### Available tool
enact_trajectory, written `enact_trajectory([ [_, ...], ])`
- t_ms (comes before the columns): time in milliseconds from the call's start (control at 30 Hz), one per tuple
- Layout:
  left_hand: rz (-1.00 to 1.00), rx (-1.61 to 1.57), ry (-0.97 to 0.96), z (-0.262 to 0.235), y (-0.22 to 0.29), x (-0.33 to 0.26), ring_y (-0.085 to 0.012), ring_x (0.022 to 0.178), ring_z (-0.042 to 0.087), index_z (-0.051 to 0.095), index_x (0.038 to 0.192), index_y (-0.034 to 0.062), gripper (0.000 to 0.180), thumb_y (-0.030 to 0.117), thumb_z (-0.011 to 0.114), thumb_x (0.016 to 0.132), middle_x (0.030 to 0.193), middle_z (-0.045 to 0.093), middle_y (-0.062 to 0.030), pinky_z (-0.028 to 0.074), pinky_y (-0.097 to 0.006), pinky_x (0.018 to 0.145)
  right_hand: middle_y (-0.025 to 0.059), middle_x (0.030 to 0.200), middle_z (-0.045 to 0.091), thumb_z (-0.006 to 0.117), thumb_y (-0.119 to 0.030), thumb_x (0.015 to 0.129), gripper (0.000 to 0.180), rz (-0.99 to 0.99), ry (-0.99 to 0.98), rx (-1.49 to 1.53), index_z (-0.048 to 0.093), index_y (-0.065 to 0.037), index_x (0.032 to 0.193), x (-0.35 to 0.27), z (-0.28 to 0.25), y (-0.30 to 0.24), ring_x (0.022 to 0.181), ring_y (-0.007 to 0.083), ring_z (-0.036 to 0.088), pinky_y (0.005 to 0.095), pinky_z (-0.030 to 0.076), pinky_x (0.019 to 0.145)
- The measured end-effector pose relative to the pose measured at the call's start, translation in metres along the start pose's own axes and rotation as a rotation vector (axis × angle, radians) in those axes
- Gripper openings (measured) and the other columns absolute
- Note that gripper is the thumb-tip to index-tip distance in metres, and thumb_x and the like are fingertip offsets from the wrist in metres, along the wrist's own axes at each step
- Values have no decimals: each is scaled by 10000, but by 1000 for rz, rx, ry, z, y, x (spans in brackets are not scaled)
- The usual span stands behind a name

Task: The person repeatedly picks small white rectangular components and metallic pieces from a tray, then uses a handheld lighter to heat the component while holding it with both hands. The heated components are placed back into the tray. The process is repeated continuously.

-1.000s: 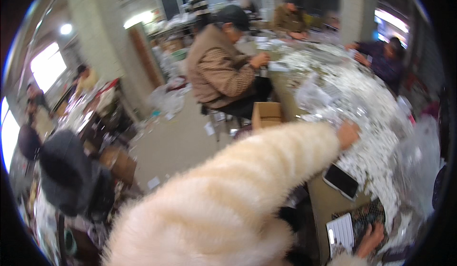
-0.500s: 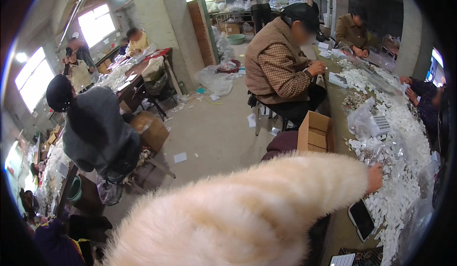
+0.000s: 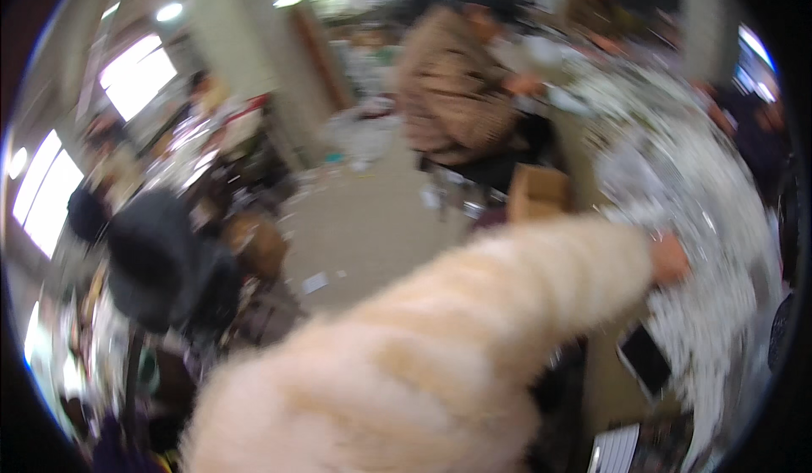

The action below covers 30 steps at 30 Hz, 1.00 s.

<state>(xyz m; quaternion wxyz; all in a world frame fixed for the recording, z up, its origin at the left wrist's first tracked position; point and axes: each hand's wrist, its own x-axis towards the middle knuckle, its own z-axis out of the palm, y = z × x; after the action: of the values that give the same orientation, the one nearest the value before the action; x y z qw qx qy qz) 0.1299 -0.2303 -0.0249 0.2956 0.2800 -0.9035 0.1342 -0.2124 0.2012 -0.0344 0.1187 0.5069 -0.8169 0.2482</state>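
My left arm, in a fluffy cream sleeve, reaches across to the table on the right. At its end my left hand is over a heap of small white pieces. Motion smears its fingers, so neither their pose nor anything in them can be made out. A dark-screened phone lies on the table, nearer than the hand. Beyond the hand sits a clear plastic bag. My right hand does not show.
An open cardboard box stands beside the table's left edge. Past it sits a person in a brown vest, working at the same table. Far left, a person in grey is at another table. A white lined sheet-like object lies at bottom right.
The whole view has shifted and blurred, with the table, box and people appearing higher. My left hand is still over the white pieces, slightly farther from the phone.
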Motion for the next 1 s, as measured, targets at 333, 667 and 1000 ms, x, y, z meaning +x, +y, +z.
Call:
enact_trajectory([
  [333,90,-68,-3,-97,-51,24,-415,859,688,693,1065,89,255,36,577,844,897,701,-236,530,-518,720,149,1078,651,878,-152,654,553,141,-259,275,670,31,1132,-28,-37,-10,1065,281,624,366,474,949],
  [667,183,-63,-634,-134,0,75,-364,708,674,715,893,28,83,67,691,824,793,691,-189,523,-418,644,156,875,720,768,-53,811,223,303,179,444,722,1,1022,-21,-56,-28,753,269,678,359,522,721],
  [1000,574,-266,-391,-33,185,69,-296,1001,639,711,1033,152,303,0,647,780,1027,633,-77,539,-404,818,-16,800,663,755,-127,889,209,360,394,774,732,7,1047,-15,-67,-46,713,75,510,241,433,663],
])
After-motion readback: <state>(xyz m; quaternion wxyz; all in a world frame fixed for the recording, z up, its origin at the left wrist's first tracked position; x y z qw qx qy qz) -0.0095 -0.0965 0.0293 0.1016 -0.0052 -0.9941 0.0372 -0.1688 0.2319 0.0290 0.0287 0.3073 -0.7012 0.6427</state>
